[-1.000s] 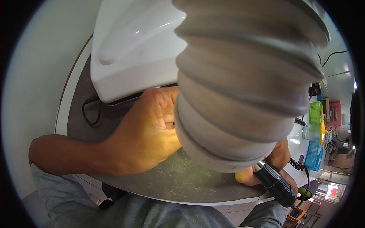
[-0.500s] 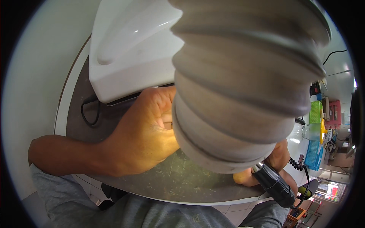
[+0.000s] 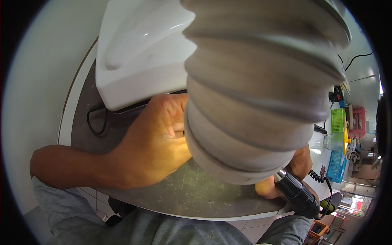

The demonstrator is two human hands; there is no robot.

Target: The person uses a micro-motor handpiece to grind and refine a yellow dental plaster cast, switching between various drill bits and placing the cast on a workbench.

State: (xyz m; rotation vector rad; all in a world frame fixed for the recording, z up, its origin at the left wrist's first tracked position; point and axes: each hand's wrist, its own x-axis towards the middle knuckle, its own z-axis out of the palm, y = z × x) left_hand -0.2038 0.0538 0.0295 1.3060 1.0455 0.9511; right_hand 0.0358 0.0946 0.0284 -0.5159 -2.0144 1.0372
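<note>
A wide grey ribbed hose [image 3: 261, 85] hangs close in front and hides much of the work area. My left hand [image 3: 155, 139] reaches in from the left with its fingers curled; the fingertips and anything in them are behind the hose. On the other side, my right hand [image 3: 301, 163] is closed around a black rotary handpiece [image 3: 298, 192] with a metal collar and a coiled cord. The handpiece's working tip is out of sight behind the hose's lower rim. Yellowish light falls on both hands and on the dark scratched tabletop [image 3: 204, 200].
A white moulded machine housing [image 3: 143, 77] stands at the back left, with a black cable [image 3: 97, 126] beside it. Along the right lie a green basket [image 3: 338, 120], a blue basket [image 3: 336, 166], a red basket [image 3: 357, 122] and a clear container with a yellow lid [image 3: 347, 141].
My right hand and the handpiece have shifted slightly to the right. The hose appears marginally further left and higher. My left hand stays nearly in place.
</note>
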